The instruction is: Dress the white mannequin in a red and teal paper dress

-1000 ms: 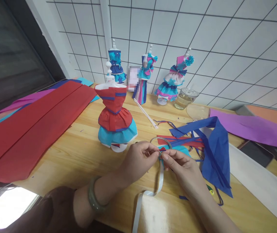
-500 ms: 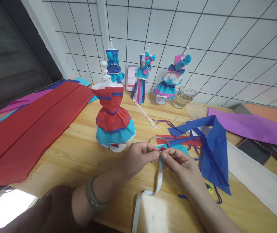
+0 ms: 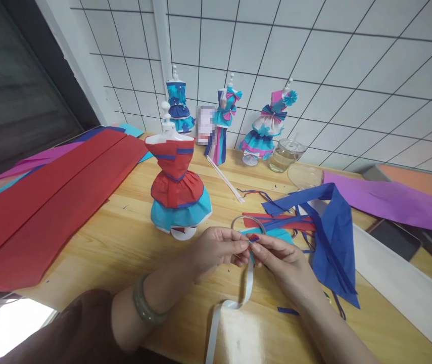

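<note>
A small folded piece of red and blue cloth (image 3: pixel 253 237), perhaps a bow, is pinched between my two hands over the middle of the table. My left hand (image 3: pixel 219 248), with a green bangle on its wrist, has thumb and finger closed at its left side. From the right, my right hand (image 3: pixel 278 253) grips it with thumb and fingertips. Below the fingers a white strip (image 3: pixel 249 283) of ribbon or tape trails down to the table's front edge. Just behind the hands lies a thin roll of tape (image 3: pixel 234 221). My fingers hide part of the cloth piece.
A mannequin in a red and turquoise dress (image 3: pixel 178 187) stands left of my hands. Dressed mannequins (image 3: pixel 263 134) and a lidded glass (image 3: pixel 286 155) stand by the wall. Red cloth (image 3: pixel 67 197) covers the left; blue scraps (image 3: pixel 333 253) and a dark phone-like slab (image 3: pixel 393 241) lie right.
The view has tilted slightly. My left fingers have shifted a little on the cloth piece, and more of its red part shows above the fingertips.
</note>
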Demonstrator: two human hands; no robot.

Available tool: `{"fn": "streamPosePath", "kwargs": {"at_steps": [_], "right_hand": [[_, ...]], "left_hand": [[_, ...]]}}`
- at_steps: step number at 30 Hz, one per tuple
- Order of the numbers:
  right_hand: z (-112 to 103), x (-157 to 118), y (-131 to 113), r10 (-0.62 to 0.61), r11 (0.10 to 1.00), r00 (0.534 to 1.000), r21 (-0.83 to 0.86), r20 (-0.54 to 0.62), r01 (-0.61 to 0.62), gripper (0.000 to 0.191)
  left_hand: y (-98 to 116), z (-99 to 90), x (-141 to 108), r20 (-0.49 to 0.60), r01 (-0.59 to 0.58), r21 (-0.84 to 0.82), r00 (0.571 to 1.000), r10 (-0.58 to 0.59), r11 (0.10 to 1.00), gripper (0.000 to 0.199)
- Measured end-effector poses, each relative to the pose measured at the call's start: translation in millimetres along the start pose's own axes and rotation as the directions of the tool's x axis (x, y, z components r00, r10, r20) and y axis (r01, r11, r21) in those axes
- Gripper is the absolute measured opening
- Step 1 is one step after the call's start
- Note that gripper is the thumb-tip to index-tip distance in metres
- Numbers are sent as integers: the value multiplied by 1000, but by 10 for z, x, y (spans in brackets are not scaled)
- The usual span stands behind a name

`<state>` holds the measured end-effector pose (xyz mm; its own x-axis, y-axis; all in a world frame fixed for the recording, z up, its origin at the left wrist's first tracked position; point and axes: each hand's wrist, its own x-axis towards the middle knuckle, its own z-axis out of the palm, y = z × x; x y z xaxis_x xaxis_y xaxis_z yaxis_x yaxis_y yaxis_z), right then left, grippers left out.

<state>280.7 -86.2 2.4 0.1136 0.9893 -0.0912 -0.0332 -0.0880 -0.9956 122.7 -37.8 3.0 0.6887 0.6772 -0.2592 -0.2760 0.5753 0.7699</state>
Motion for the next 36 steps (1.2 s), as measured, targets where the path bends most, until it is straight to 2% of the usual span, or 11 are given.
{"fn": "streamPosePath", "kwargs": {"at_steps": [8,16,21,31,36], "right_hand": [[-2,-3,-101,-104,989,994,-108,-15,102,16],[-64,-32,-121,-40,988,984,-141,172,65,17],[-65,-31,-134,-68,980,976,-170,208,105,16],[-81,-29,-82,-107,978,971,-152,214,141,9],[-79,-44,-116,-105,976,961,-161,255,149,8]], "left_hand": [[50,-14,-17,0,74,29,997,-74,997,26],[114,-44,-51,38,157,154,986,-165,975,24],[127,-29,-69,54,148,230,985,-165,962,27],[133,-90,-82,111,81,351,986,-127,933,20],[153,-96,-88,150,102,354,975,-164,930,19]]}}
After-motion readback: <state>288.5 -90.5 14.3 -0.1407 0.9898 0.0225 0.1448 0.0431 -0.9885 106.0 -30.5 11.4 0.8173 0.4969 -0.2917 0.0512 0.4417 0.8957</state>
